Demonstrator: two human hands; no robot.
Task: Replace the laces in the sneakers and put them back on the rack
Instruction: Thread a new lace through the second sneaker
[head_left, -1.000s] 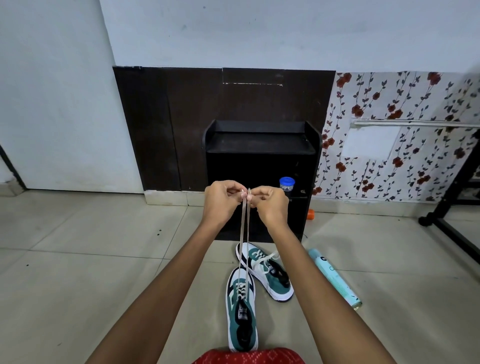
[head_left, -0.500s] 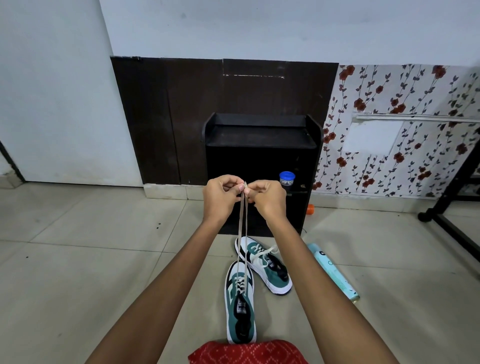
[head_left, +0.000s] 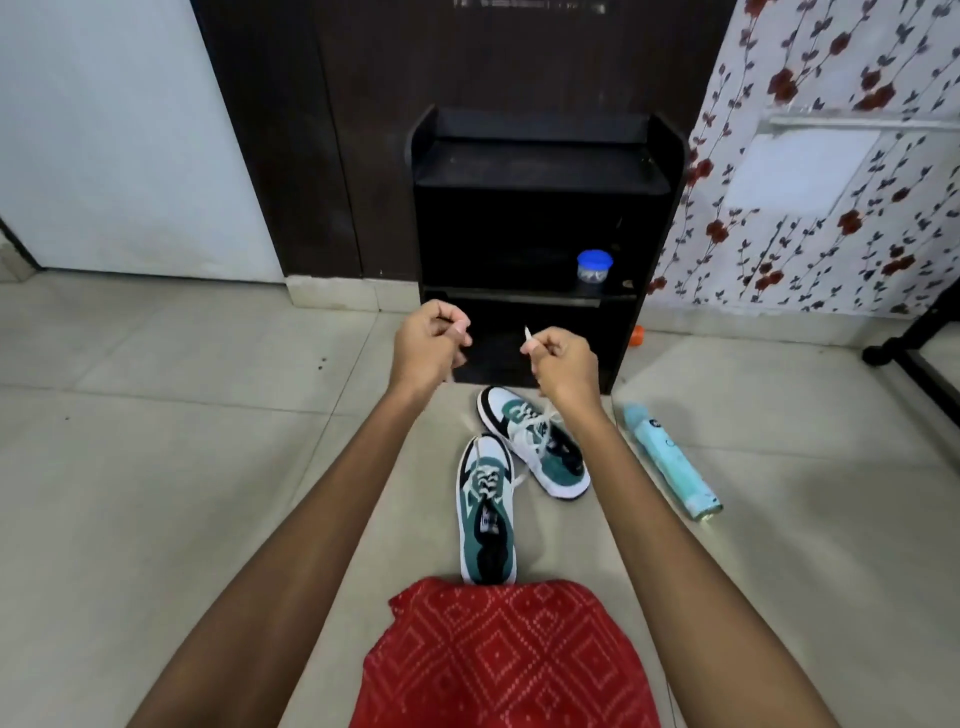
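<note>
Near frame centre, above the shoes: pinches the stiff white tip of a thin pale shoelace (head_left: 527, 333) in the curled right hand (head_left: 563, 364). Curls the left hand (head_left: 428, 343) likewise, thumb on fingers, but cannot tell whether round lace. Likely handles as light, limp cord, best taken at the hard tips. Finds the green-and-white sneaker (head_left: 485, 514) at lower centre on grey floor tiles (head_left: 208, 467), its mate (head_left: 535, 449) just beyond. Faces the black open shoe rack (head_left: 540, 166), with a blue-lidded jar (head_left: 595, 266) on its shelf and a pale blue spray can (head_left: 670, 462) lying right. Finds nothing between shoes and rack.

My sneakers (head_left: 485, 525) are teal, white and black, the rack (head_left: 540, 166) black, my garment (head_left: 498, 660) red with white diamonds, the spray can (head_left: 670, 467) pale blue.
</note>
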